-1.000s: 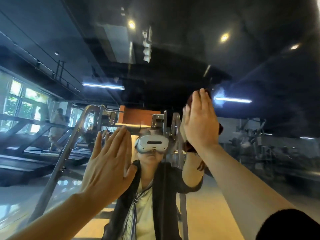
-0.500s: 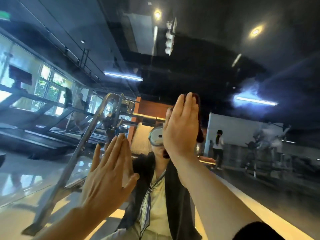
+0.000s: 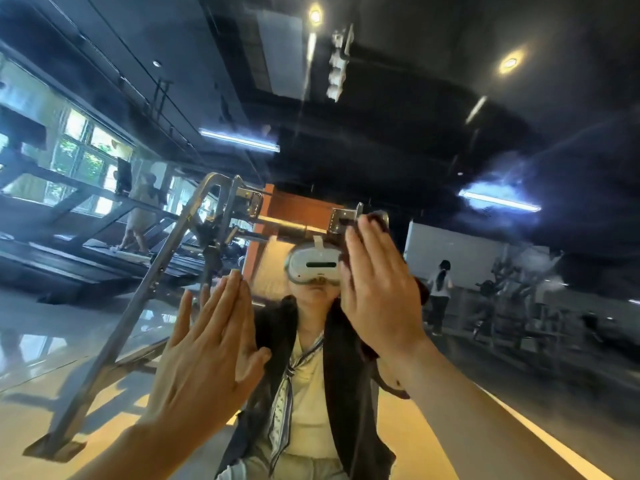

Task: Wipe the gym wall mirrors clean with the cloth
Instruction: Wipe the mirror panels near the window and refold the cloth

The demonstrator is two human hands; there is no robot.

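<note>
Looking straight into the mirror [image 3: 519, 98] here, so everything past the hands is reflection. Going from the left: windows [image 3: 83, 154] and treadmills [image 3: 104, 251] are showing in the glass, then a slanted metal frame [image 3: 145, 289] is cutting across. The left hand [image 3: 204, 362] is lying flat against the glass, fingers straight and together, gripping nothing; it looks like it's just bracing. Next over, the right hand [image 3: 377, 299] is pressing the cloth [image 3: 379, 218] onto the glass with straight fingers, flat-palmed rather than curled round it. The cloth is dark and mostly hidden behind the palm, only peeking out above the fingertips and at the right edge.

What could go wrong, as I'm judging it: the bare left palm is probably putting fresh prints on the very glass being cleaned, so that patch needs a pass later. And since the cloth is only being pinned, not held, easing off the pressure could let it slide down or drop. Hazy streaks [image 3: 512, 174] are showing off to the right too.
</note>
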